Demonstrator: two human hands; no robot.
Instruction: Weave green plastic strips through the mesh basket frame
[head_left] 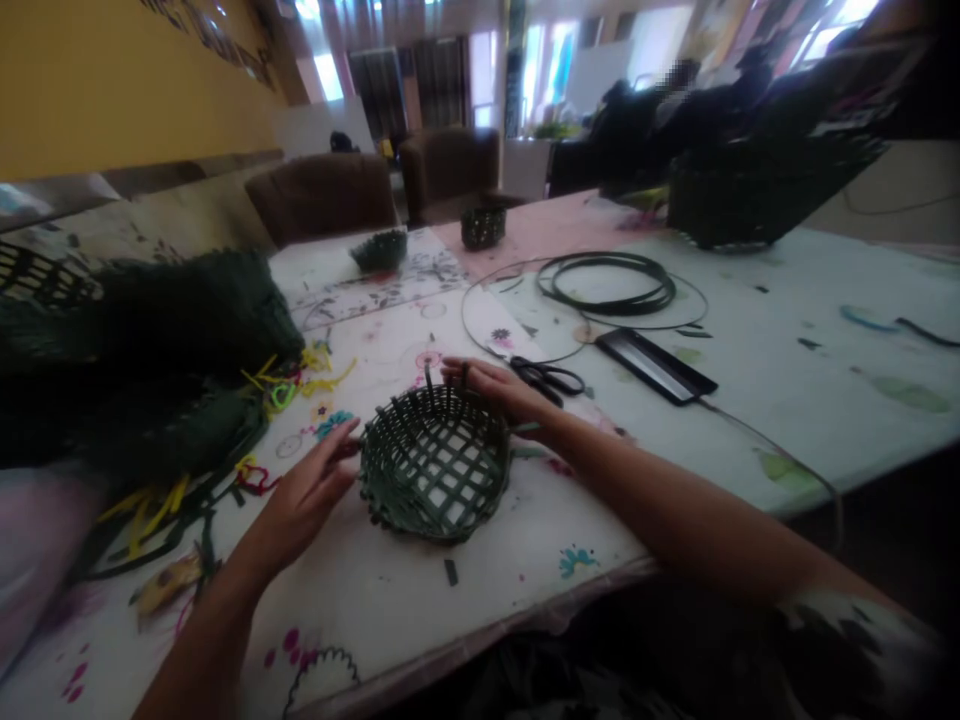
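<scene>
A small round basket (453,470) woven from dark green flat strips stands on the table in front of me, its lattice bottom showing. A few strip ends stick up from its far rim. My left hand (326,480) rests against the basket's left side with its fingers stretched out. At the far right rim, my right hand (499,390) has its fingers closed over the edge around an upright strip end; its thumb is hidden. Black-handled scissors (551,378) lie just beyond my right hand. A short cut strip (450,572) lies on the near side.
A phone (656,365) with a cable and a coil of dark strip (607,282) lie to the right. Small baskets (483,228) and a large basket (757,190) stand farther back. Dark woven pieces (202,310) and yellow strips (154,515) crowd the left. People sit in the background.
</scene>
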